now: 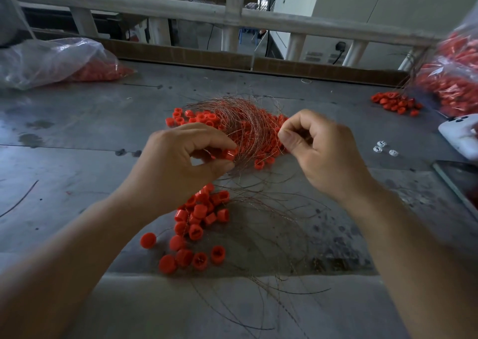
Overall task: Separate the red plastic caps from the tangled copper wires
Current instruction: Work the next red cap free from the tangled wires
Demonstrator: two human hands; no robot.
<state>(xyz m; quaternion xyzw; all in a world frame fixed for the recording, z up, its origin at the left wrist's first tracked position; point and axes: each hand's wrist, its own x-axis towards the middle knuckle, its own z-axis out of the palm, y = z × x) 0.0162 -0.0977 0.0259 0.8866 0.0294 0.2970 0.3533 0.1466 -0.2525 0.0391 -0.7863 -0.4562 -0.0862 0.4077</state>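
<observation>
A tangle of thin copper wires [243,121] lies over a heap of red plastic caps [196,117] at the middle of the grey table [77,136]. My left hand [181,157] pinches one red cap [229,154] between thumb and forefinger at the tangle's near edge. My right hand [318,147] is just right of the tangle, its thumb and forefinger pinched on fine wire strands. A loose pile of red caps [199,222] lies nearer me, below the left hand, with stray wires [271,235] curling beside it.
A clear plastic bag with red caps [64,61] lies at the back left. Another bag [452,85] stands at the right, with a small cap pile [395,103] before it. A white device [460,136], small white pieces [382,148] and a dark tablet [457,180] sit at the right edge.
</observation>
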